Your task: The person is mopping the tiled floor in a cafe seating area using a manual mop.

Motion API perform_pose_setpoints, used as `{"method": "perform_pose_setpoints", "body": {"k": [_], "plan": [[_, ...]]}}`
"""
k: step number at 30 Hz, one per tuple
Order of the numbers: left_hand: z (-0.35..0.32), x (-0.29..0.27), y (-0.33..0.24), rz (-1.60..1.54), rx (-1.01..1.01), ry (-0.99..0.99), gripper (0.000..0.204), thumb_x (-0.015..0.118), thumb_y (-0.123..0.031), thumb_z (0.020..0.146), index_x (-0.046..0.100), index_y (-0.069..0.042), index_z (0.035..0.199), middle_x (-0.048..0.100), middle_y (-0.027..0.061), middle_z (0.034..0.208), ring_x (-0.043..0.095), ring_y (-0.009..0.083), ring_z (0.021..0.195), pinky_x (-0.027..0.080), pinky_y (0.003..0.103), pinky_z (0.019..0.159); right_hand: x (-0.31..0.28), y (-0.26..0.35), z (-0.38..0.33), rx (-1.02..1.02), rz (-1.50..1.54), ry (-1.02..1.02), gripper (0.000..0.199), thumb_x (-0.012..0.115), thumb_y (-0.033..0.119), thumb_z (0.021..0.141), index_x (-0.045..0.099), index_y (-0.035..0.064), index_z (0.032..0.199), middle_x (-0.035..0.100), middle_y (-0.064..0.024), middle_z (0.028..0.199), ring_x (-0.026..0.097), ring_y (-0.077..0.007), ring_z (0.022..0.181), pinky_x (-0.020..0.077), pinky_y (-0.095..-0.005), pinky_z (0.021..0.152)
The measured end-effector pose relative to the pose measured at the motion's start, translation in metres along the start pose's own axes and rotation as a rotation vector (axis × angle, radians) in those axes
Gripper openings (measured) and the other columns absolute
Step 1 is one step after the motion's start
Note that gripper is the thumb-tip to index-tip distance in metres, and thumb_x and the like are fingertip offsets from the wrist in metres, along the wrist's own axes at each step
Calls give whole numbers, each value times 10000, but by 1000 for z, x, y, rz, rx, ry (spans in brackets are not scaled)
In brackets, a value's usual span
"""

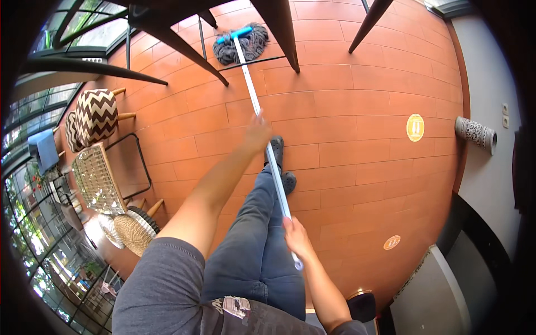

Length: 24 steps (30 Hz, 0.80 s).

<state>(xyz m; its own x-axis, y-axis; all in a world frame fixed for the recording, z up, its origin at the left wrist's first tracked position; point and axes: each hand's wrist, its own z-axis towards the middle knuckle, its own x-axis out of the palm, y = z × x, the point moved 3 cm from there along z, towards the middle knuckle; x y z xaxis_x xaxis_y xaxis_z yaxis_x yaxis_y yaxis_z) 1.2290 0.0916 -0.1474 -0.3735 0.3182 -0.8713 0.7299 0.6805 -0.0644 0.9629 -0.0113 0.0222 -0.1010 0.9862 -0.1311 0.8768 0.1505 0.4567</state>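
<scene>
A zigzag-patterned stool (96, 114) stands by the floor's left edge. The left hand (257, 134) grips the white mop pole (262, 120) midway; the right hand (296, 237) holds its near end. The grey mop head (241, 46) lies on the tiled floor (357, 100) under a dark table leg (279, 30) near the far edge.

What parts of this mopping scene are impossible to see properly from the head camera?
- Mop head: partly hidden behind dark chair legs.
- Left hand: blurred, so its grip on the mop handle is unclear.
- Round floor stickers: too small to make out.
- Person's shoes: partly covered by the legs and handle.
</scene>
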Motion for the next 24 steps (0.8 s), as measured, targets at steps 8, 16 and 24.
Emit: {"method": "perform_pose_setpoints", "body": {"k": [8, 16, 24], "plan": [[-135, -35, -201, -375, 332, 157, 226, 570, -182, 814, 658, -120, 1012, 546, 204, 1137, 273, 512, 1342, 236, 683, 1051, -48, -140, -210, 300, 30, 44, 338, 413, 337, 1014, 503, 64, 837, 475, -24, 576, 470, -121, 481, 392, -293, 447], [-142, -41, -209, -415, 375, 144, 199, 566, -165, 818, 626, -146, 1007, 575, 107, 1094, 347, 370, 1342, 244, 611, 1083, -56, -110, -237, 307, -49, -40, 376, 455, 353, 985, 572, 1, 932, 605, -234, 721, 620, -413, 717, 476, -451, 647], [-84, -51, -122, -314, 254, 100, 158, 591, -173, 808, 684, -156, 934, 602, 139, 1072, 383, 381, 1300, 262, 634, 1050, -53, -30, -156, 209, -110, -13, 434, 428, 391, 989, 535, -18, 890, 584, -245, 750, 588, -428, 745, 462, -460, 683]]}}
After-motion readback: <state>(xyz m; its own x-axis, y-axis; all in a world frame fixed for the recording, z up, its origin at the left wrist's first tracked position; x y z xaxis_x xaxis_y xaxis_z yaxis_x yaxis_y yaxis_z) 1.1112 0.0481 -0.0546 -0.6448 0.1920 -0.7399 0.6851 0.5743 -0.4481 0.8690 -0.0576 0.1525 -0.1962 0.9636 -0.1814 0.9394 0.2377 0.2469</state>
